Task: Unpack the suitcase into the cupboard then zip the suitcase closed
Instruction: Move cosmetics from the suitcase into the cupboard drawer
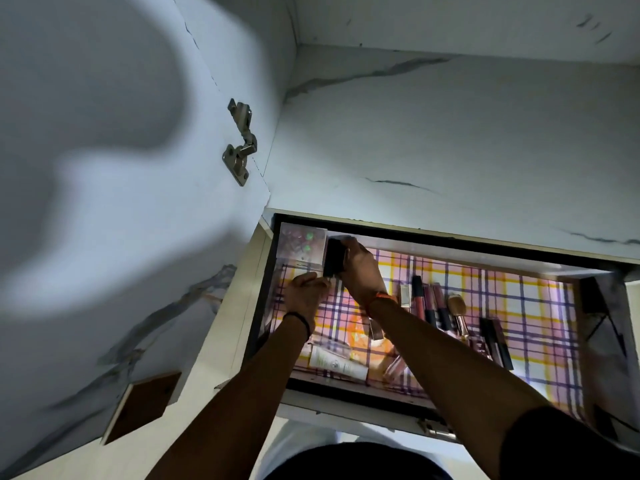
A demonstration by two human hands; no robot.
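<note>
Both hands (332, 275) grip the black case (334, 259).

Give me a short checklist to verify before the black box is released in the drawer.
1. Right hand holds the black box: ok.
2. Box sits beside the clear patterned case in the far left corner: ok.
3. Left hand is clear of the box: not ok, its fingers are at the box's near edge.
4. Box rests flat on the checked liner: cannot tell.
5. Lip gloss tubes are away from the box: ok.
</note>
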